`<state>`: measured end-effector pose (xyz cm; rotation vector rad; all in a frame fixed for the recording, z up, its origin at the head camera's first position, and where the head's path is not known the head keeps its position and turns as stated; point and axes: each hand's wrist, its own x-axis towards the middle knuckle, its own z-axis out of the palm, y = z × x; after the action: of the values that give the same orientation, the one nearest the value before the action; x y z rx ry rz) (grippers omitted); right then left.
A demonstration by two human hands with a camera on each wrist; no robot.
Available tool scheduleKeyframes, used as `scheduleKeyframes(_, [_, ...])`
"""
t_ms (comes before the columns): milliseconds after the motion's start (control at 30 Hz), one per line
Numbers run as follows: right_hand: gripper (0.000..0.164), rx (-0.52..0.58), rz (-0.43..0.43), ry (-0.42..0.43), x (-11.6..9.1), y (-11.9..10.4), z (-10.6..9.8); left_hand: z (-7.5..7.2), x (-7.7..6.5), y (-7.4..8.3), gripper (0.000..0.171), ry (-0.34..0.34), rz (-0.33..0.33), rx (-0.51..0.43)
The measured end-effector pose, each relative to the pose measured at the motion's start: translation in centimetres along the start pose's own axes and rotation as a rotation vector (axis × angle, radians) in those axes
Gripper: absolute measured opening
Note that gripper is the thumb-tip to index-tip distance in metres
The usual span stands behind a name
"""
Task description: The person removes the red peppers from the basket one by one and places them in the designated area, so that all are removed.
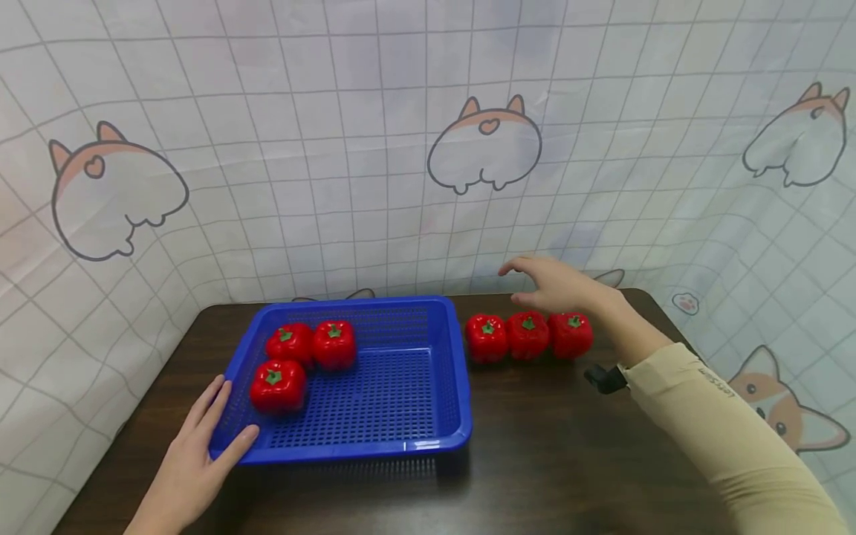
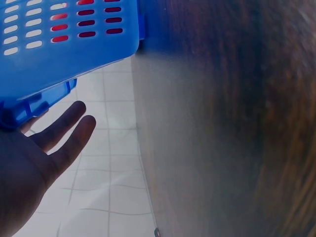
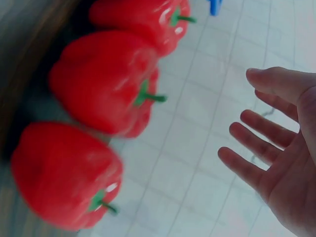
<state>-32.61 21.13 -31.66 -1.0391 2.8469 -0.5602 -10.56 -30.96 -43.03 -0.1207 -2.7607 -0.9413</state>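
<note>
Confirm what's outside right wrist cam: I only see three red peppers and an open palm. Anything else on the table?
Observer: Yes, a blue basket sits left of the three loose peppers.
Operator: Empty?
Observer: No, three more peppers lie in its left part.
Operator: Where's the left hand?
Observer: The left hand rests open against the basket's near-left corner, fingers straight.
Operator: Is the right hand touching a pepper?
Observer: Not by the head view: the right hand hovers open above and just behind the row, holding nothing.
</note>
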Motion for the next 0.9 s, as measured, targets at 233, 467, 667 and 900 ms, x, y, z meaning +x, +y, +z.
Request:
scheduleKeyframes(233, [0.043, -0.034, -0.019, -0.011, 3.1, -3.0, 0.0, -0.2, 0.1, 0.1, 0.081, -0.004, -0.008, 0.003])
scheduleKeyframes(467, [0.043, -0.027, -0.09, -0.038, 6.1, -5.9, 0.4, -0.1, 0.2, 0.1, 0.081, -0.001, -0.006, 0.001])
scheduleKeyframes(667, [0.046, -0.035, -0.125, -0.055, 8.8, -8.2, 1.0, -0.2, 0.3, 0.1, 0.08, 0.002, 0.004, -0.004])
scheduleKeyframes(900, [0.047, -0.058, -0.158, -0.104, 11.4, -10.9, 3.0, -0.2, 0.2, 0.0, 0.08, -0.002, 0.002, -0.005])
